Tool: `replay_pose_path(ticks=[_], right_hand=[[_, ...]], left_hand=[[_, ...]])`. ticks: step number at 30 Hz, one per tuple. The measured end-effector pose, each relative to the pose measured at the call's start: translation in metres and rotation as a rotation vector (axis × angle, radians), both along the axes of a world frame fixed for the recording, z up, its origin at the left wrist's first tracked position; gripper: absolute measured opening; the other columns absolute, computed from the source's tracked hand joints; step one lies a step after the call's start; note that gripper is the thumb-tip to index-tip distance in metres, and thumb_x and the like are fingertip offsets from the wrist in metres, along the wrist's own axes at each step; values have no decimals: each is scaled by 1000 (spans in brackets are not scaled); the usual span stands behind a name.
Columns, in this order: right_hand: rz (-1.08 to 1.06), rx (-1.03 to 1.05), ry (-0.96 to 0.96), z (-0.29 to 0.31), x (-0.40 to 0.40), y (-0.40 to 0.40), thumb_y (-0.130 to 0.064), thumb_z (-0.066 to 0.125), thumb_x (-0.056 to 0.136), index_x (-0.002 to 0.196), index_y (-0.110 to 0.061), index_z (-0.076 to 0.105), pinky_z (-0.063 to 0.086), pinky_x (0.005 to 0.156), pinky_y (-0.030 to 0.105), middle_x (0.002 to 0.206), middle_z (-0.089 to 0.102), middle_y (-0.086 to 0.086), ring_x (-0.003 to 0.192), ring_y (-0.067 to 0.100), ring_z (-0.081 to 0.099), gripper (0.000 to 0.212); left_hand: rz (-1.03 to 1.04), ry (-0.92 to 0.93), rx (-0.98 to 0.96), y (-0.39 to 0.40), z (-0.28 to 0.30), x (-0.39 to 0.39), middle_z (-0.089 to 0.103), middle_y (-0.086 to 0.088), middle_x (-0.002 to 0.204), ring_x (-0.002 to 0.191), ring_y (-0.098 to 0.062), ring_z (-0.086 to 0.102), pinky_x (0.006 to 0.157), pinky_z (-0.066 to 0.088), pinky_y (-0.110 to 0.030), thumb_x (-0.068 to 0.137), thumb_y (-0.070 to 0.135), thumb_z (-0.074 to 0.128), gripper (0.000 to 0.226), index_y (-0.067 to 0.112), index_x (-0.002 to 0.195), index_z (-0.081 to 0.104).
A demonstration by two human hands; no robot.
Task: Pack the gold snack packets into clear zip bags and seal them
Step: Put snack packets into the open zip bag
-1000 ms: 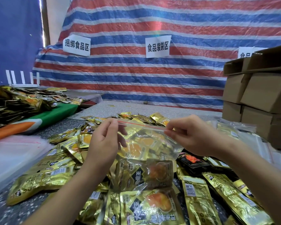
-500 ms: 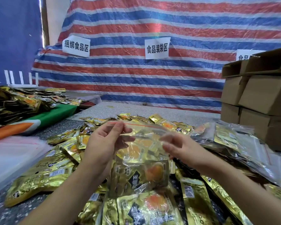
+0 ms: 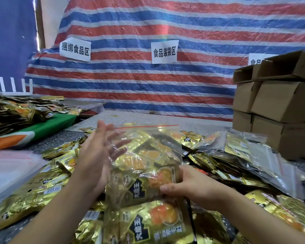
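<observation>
Hands first: our left hand [image 3: 97,155] is spread flat, fingers straight, its palm against the left side of the clear zip bag [image 3: 144,155], some fingertips showing through the plastic. Our right hand [image 3: 185,185] curls round the bag's lower right corner, thumb and fingers gripping it. The bag stands upright between them above the pile, filled with gold snack packets [image 3: 153,180], its red zip line [image 3: 144,127] running across the top; we cannot tell whether the zip is closed along its full length. Below and around lie loose gold packets [image 3: 153,224] heaped on the speckled tabletop [image 3: 165,120]. To the right we see filled zip bags [image 3: 253,155] lying beside stacked cardboard boxes [image 3: 278,101]. A striped tarp [image 3: 148,23] with paper signs [image 3: 164,51] hangs behind.
</observation>
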State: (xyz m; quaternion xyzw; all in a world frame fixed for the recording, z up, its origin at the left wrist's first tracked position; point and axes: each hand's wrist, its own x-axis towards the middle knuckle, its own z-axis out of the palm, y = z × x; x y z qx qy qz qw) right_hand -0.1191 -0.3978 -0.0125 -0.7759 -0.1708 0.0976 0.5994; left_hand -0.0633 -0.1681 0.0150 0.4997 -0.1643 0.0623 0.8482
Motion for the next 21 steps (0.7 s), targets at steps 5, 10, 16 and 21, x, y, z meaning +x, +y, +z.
replay_pose_path(ticks=[5,10,16,21], right_hand=[[-336,251,53,14,-5,-21,-15,72,80,96,-3,68,60,64,36,88,73,16,74,28,72,21],[-682,873,-108,36,10,-54,-17,64,84,102,-9,66,60,56,35,87,77,10,73,21,75,20],[-839,1262,-47,45,29,-98,-16,36,107,107,-4,56,46,105,43,113,66,17,112,29,63,23],[-917,1209,93,28,27,-111,-9,24,109,134,8,41,45,107,40,116,62,23,121,32,59,35]], left_hand=[[147,-39,50,-2,-2,-2,65,-10,116,99,-24,70,82,53,-39,79,60,48,58,19,119,53],[127,-6,123,-8,-8,-1,67,-5,114,91,-23,72,75,56,-38,77,60,50,68,17,129,51],[133,8,198,-8,-13,2,70,-2,109,81,-22,73,66,55,-36,75,64,49,64,20,121,56],[103,28,222,-10,-15,2,70,-5,107,70,-19,71,65,55,-37,79,61,51,54,22,114,59]])
